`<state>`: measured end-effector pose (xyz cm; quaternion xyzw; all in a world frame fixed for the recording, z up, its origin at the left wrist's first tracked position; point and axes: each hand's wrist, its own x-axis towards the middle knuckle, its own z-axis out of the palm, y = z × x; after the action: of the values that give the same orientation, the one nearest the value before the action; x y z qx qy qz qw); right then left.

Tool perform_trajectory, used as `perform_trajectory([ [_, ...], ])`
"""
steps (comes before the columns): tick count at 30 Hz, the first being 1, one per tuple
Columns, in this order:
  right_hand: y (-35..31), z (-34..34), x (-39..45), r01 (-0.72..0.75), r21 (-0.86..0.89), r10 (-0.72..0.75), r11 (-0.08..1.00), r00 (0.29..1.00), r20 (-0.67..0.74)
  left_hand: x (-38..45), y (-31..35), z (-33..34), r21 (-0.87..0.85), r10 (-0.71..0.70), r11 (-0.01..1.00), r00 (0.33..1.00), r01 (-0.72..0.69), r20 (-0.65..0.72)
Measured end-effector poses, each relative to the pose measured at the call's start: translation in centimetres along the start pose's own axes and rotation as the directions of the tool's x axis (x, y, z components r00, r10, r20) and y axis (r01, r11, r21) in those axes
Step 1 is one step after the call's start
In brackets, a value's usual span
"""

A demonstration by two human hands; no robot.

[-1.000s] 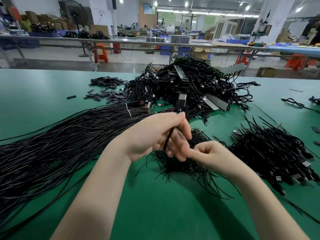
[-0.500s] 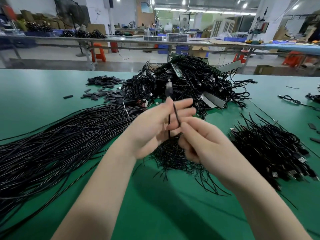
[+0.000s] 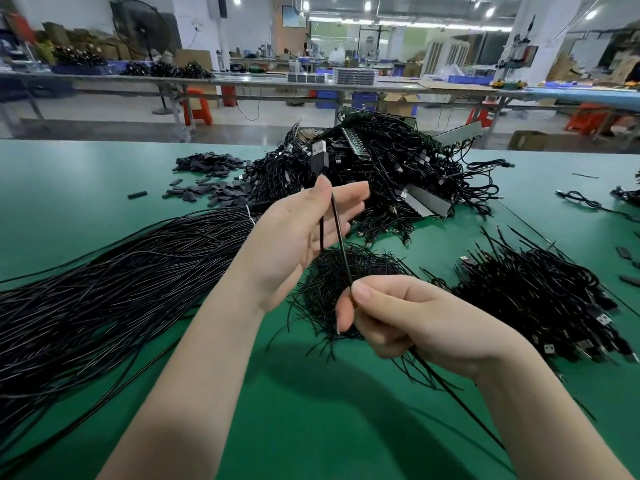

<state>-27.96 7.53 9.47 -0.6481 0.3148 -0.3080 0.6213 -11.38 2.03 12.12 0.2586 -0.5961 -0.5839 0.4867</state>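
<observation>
Seen from my head camera: my left hand (image 3: 298, 244) is raised above the green table (image 3: 311, 427). Its thumb pinches a black USB cable (image 3: 341, 244) just below its plug (image 3: 318, 160), which points up; the other fingers are loosely straight. My right hand (image 3: 415, 323), lower and nearer, pinches the same cable between thumb and forefinger. A heap of short black wires (image 3: 374, 268) lies beneath.

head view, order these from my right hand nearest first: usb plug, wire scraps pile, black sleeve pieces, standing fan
1. wire scraps pile, directly behind right hand
2. usb plug, higher up
3. black sleeve pieces, table's far left
4. standing fan, background left
</observation>
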Motion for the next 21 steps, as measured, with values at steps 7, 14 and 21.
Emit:
perform_trajectory([
  [7,1.8,-1.6,0.6,-0.205,-0.246,0.108,0.947,0.928,-0.356,-1.2,1.4,0.2,0.033,-0.126,0.992,0.956,0.122,0.266],
  [14,-1.2,-3.2,-1.1,-0.04,0.048,0.058,0.998,0.873,-0.484,-0.9,0.0,0.4,0.575,-0.381,0.803,0.876,0.155,0.296],
  [21,-2.2,-0.7,-1.1,0.045,0.026,-0.033,0.999,0.941,-0.337,-0.3,-0.4,0.2,0.084,-0.173,0.983,0.977,0.164,0.126],
])
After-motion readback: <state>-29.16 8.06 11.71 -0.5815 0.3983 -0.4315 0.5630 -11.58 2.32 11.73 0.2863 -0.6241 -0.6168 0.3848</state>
